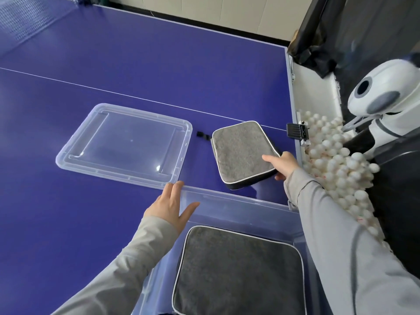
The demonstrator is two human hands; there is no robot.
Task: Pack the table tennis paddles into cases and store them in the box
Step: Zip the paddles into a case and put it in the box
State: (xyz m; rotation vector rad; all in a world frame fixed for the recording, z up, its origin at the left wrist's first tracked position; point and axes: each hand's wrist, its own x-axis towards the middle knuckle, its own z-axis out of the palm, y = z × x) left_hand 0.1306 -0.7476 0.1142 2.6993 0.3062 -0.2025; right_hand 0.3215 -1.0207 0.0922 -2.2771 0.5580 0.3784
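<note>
Nearest, 1 gray case (238, 271) already lies flat in the clear box (238, 202), whose far rim the open, empty left hand (172, 206) steadies. Beyond it, near the table's (113, 64) right edge, the right hand (283, 165) grips a second case (242, 153) by its corner, seemingly to lift it in; the lid (122, 144) lies aside, leaving the box open.

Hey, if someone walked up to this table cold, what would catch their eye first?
Probably the heap of white balls spilling along the right edge of the blue table, beside a white ball machine. Next, the right hand gripping a grey paddle case, with a second case already in the clear box.
</note>
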